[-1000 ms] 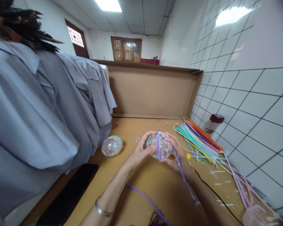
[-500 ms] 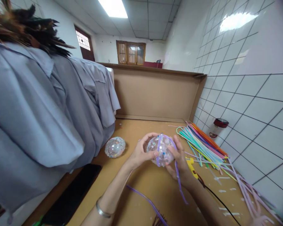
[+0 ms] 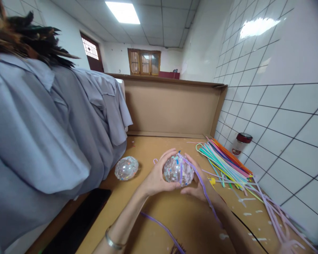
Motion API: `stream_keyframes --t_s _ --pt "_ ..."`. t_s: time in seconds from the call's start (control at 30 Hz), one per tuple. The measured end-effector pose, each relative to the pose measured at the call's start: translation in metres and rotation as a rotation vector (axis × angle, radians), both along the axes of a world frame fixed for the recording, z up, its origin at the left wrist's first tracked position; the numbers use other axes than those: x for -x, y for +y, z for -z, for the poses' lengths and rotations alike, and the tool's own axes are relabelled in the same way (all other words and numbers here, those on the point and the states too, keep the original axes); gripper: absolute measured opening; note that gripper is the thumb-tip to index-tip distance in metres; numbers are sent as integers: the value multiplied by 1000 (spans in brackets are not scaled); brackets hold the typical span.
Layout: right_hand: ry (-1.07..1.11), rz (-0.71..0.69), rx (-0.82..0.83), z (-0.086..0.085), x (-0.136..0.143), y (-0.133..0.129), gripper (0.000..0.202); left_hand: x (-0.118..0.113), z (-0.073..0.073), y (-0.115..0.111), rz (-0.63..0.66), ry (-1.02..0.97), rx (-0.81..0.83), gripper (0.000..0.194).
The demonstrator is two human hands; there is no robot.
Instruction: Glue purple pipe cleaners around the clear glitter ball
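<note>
Between my two hands is a clear plastic ball (image 3: 172,171) with small coloured bits on it. My left hand (image 3: 157,176) wraps round its left side, thumb at the lower front. On the right side my right hand (image 3: 198,187) cups it, fingers behind and thumb below. A purple pipe cleaner (image 3: 205,188) runs over the ball's front and top, and its loose end trails down across my right wrist. A second clear ball (image 3: 126,168) of the same look lies on the table to the left of my hands.
Many-coloured pipe cleaners (image 3: 228,165) lie heaped at right, near a yellow glue gun (image 3: 212,181) mostly behind my right hand. A lidded jar (image 3: 241,143) stands by the tiled wall. Grey shirts (image 3: 55,123) hang at left above a black mat (image 3: 79,222). Cardboard (image 3: 172,107) closes the back.
The ball has turned in my hands, so the purple strip sits differently across it. My right fingers have moved from its front to its right side. The view has shifted slightly.
</note>
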State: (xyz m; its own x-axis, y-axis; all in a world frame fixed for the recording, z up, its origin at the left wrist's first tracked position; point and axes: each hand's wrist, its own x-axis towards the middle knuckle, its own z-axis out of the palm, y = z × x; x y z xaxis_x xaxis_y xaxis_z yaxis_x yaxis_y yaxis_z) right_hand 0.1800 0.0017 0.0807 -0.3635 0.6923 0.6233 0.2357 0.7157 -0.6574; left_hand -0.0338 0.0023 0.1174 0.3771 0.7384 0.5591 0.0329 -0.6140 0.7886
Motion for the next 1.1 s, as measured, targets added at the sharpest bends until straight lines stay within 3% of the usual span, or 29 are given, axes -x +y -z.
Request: stream_keyframes --t_s 0.23,0.4,0.53,0.73,1.1 --pt "-17 27 -24 0 0 1 91 -3 -3 -7 16 61 77 90" --pt "-109 42 -83 -4 0 -1 87 -10 2 -4 -14 -12 160 84" --pt "-121 46 -103 -12 -2 -6 79 -14 5 0 -112 -7 10 83" --pt "69 222 -305 -17 -2 -8 26 -14 5 1 -208 112 -149 82" --pt "106 399 -557 -28 13 -18 12 -18 12 2 -191 149 -195 82"
